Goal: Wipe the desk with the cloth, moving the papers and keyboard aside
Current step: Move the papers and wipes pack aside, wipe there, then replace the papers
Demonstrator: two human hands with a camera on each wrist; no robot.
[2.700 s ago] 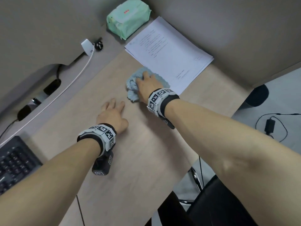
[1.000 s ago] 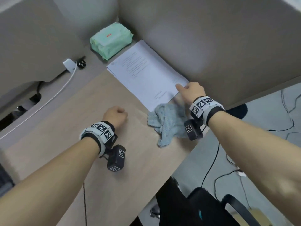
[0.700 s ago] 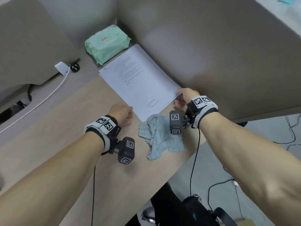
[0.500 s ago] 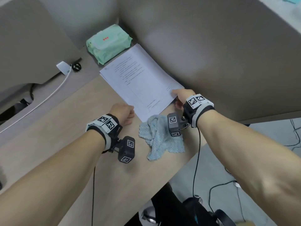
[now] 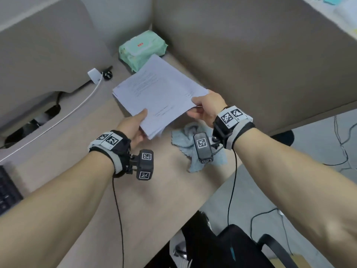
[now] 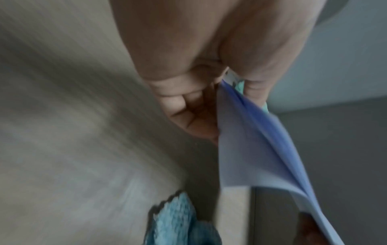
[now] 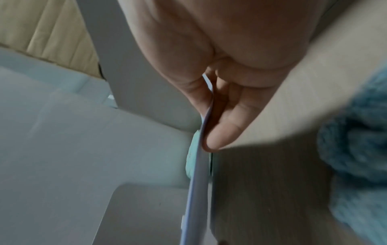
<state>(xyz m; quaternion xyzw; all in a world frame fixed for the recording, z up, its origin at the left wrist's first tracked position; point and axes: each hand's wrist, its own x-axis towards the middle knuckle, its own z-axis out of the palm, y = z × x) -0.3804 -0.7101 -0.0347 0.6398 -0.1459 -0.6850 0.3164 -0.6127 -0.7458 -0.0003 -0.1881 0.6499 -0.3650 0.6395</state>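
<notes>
Both hands pinched the papers (image 5: 160, 97), the left hand (image 5: 133, 126) at the near-left corner and the right hand (image 5: 206, 108) at the near-right corner, thumbs on top and fingers beneath. The stack was off the bench (image 5: 154, 190) at its near end, toward twelve o'clock from the cloth (image 5: 185, 136), which lay crumpled below the right wrist. Judged light and floppy, the loose sheets sagged and fanned at the edge, so a two-corner grip looked wise. The soft cloth should bunch easily.
</notes>
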